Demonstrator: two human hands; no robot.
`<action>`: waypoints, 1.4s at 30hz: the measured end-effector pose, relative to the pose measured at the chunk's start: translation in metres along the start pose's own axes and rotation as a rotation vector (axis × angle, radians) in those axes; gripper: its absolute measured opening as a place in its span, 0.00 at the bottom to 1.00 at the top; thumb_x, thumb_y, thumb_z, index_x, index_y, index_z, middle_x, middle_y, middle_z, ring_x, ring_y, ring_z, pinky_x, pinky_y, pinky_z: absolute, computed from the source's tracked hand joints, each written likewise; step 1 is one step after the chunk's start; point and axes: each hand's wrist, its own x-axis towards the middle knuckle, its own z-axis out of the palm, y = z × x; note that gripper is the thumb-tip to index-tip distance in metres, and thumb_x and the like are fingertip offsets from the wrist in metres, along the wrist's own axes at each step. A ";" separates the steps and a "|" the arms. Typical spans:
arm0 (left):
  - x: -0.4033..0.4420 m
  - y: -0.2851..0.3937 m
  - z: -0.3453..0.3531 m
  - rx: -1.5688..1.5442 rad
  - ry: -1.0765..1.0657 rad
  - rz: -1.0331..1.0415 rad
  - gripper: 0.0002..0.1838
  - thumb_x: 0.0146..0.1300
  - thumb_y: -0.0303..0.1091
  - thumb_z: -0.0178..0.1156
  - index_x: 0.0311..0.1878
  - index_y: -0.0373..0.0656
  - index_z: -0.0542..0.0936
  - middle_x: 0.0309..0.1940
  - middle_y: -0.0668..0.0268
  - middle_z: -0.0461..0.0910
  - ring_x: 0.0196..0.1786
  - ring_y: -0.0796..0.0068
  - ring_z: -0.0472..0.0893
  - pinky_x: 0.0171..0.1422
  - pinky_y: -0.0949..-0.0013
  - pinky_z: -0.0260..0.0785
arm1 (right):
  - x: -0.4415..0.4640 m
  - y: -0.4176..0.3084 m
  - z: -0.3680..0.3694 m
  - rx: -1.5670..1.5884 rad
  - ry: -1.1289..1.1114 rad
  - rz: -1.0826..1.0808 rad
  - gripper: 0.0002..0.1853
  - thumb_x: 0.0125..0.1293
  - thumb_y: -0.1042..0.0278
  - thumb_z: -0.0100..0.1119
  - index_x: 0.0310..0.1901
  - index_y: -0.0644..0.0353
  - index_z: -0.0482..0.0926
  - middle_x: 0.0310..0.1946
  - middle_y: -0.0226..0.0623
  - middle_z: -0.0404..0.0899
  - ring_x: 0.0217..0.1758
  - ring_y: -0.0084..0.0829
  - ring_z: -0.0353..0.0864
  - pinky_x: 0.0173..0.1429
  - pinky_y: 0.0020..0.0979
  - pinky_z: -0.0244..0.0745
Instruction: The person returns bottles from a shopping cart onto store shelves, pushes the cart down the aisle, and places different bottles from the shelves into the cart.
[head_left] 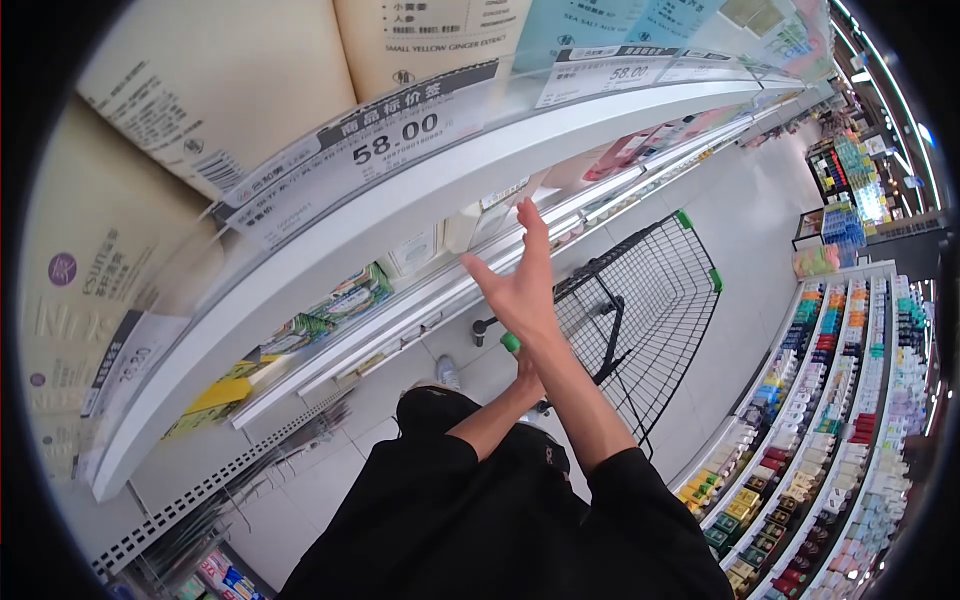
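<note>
My right hand (518,285) reaches up toward the lower shelf, thumb and fingers spread apart, with nothing in it. Close to its fingertips are pale boxes (490,215) standing on that shelf. Below it, my left hand (528,372) is partly hidden behind my right forearm. Its fingers close around the handle of the shopping cart, beside the handle's green end (511,343). The black wire shopping cart (650,320), with green corner pieces, stands to the right of my arms. No goods show in its basket.
Large cream bottles (230,80) stand on the upper shelf, behind a white edge with price tags (400,135) reading 58.00. Green packs (345,300) lie lower down. Across the tiled aisle (760,240), curved shelves (800,430) hold many small bottles. My shoe (447,372) shows below.
</note>
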 end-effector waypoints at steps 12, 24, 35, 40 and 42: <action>0.018 0.020 -0.035 0.050 -0.227 -0.108 0.12 0.60 0.34 0.58 0.41 0.35 0.79 0.42 0.48 0.82 0.45 0.47 0.81 0.50 0.46 0.72 | 0.019 -0.003 0.025 -0.040 0.170 0.017 0.54 0.46 0.64 0.79 0.71 0.71 0.57 0.59 0.59 0.71 0.65 0.57 0.71 0.71 0.43 0.65; 0.019 0.025 -0.039 0.092 -0.153 -0.106 0.03 0.60 0.31 0.58 0.32 0.43 0.77 0.33 0.58 0.83 0.42 0.52 0.83 0.49 0.47 0.70 | 0.024 -0.006 0.024 0.170 0.134 0.127 0.54 0.46 0.64 0.78 0.71 0.71 0.55 0.65 0.52 0.66 0.70 0.44 0.67 0.75 0.40 0.62; 0.027 0.028 -0.050 0.084 -0.212 -0.104 0.08 0.58 0.27 0.59 0.40 0.35 0.80 0.37 0.50 0.83 0.40 0.47 0.82 0.46 0.48 0.75 | -0.005 -0.007 -0.001 0.693 0.242 0.219 0.49 0.50 0.70 0.78 0.69 0.66 0.54 0.62 0.45 0.67 0.68 0.35 0.70 0.73 0.38 0.67; 0.025 0.011 -0.034 0.125 -0.327 -0.102 0.14 0.63 0.30 0.58 0.49 0.34 0.81 0.40 0.53 0.85 0.41 0.54 0.84 0.48 0.54 0.77 | -0.054 -0.018 -0.053 0.582 0.201 0.377 0.47 0.50 0.65 0.79 0.68 0.66 0.59 0.58 0.42 0.74 0.62 0.34 0.76 0.68 0.36 0.70; 0.025 0.004 -0.032 0.045 -0.351 -0.123 0.14 0.64 0.31 0.58 0.50 0.35 0.81 0.41 0.54 0.85 0.42 0.56 0.84 0.49 0.56 0.77 | -0.090 0.013 -0.063 0.144 0.137 0.517 0.50 0.48 0.60 0.81 0.68 0.67 0.60 0.57 0.42 0.75 0.60 0.33 0.76 0.67 0.36 0.71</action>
